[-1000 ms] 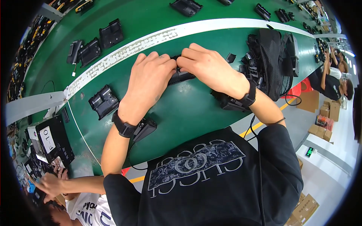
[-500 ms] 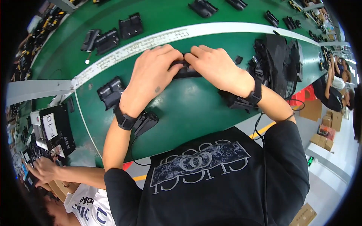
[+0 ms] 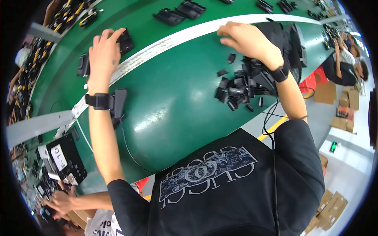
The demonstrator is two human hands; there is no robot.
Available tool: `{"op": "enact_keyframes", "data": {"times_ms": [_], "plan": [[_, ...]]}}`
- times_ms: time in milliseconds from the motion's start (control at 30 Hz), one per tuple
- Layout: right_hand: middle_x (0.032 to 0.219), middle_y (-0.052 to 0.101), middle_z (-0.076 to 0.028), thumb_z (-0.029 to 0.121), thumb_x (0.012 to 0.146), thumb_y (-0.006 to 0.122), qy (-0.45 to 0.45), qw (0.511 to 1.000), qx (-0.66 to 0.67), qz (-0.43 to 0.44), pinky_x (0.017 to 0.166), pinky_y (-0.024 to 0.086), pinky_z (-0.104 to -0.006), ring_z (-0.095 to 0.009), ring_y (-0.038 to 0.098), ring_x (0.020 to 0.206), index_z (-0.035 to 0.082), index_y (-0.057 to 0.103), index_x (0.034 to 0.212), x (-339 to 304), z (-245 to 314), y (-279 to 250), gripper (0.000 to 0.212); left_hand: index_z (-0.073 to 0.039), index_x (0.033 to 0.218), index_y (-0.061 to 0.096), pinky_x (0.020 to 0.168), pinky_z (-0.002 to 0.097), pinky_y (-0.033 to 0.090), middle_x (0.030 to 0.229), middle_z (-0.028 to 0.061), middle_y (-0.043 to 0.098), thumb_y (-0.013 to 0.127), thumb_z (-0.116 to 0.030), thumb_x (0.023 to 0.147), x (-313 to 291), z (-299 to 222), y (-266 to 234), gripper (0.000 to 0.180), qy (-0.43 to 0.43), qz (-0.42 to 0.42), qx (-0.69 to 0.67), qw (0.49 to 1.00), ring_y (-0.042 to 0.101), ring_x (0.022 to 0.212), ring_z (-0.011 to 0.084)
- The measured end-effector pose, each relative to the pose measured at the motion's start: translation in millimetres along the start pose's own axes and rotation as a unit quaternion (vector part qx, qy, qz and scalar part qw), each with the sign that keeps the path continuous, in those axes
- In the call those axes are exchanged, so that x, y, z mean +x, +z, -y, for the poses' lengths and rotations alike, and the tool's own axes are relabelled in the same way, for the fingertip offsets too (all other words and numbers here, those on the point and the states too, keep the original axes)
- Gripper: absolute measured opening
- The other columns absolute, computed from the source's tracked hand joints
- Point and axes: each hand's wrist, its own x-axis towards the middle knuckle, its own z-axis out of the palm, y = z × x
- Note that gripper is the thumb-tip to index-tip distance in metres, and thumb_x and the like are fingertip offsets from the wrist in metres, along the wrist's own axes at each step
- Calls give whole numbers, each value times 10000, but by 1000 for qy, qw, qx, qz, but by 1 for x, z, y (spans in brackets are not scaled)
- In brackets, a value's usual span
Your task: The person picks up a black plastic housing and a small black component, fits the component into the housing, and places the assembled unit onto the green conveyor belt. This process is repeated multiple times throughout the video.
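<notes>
So the black housing (image 3: 126,42) is lying past the white strip (image 3: 167,44), right at the fingertips of your left hand (image 3: 103,57). Can't tell if you've actually gripped it or you're just touching it, since your fingers cover part of it. Looks like hard molded plastic, so I'd guess light, stiff and kinda slick, with any thin edges the fragile bit. I'd pinch it by the long side walls. Your right hand (image 3: 250,41) looks empty, fingers loosely curled near the strip, with a pile of small black parts (image 3: 236,91) nearer you. More black housings (image 3: 190,9) sit farther out.
</notes>
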Motion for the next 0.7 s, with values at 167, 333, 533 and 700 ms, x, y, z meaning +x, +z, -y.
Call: {"op": "enact_keyframes", "data": {"times_ms": [167,333,533,700], "plan": [[1116,669,-115,167,980,733,36,996,30,75,909,567,-461,-362,685,1057,104,683,1261,-57,-1,-10,292,-212,1393,676,969,501,524,1206,65,715,686,-101,979,39,28,9,429,141,82,37,986,650,1173,316],[1160,647,-109,118,966,742,21,997,77,15,946,557,-455,-350,655,1092,105,677,1315,-64,8,2,355,-180,1325,707,950,481,523,1150,56,710,732,-119,953,41,11,-4,378,128,121,26,984,657,1150,288],[1163,639,-107,104,972,729,-28,992,121,1,953,548,-452,-352,640,1107,99,683,1297,-48,1,12,328,-121,1167,741,921,447,529,1073,56,690,755,-175,949,23,-8,-4,225,79,96,-34,992,664,1103,284],[1097,636,-108,102,983,714,-71,989,122,45,902,550,-455,-355,653,1051,62,689,1177,-54,-1,14,200,-94,1070,731,899,446,533,1042,67,675,744,-183,963,12,-16,-1,140,101,67,-13,993,670,1067,299]]}}
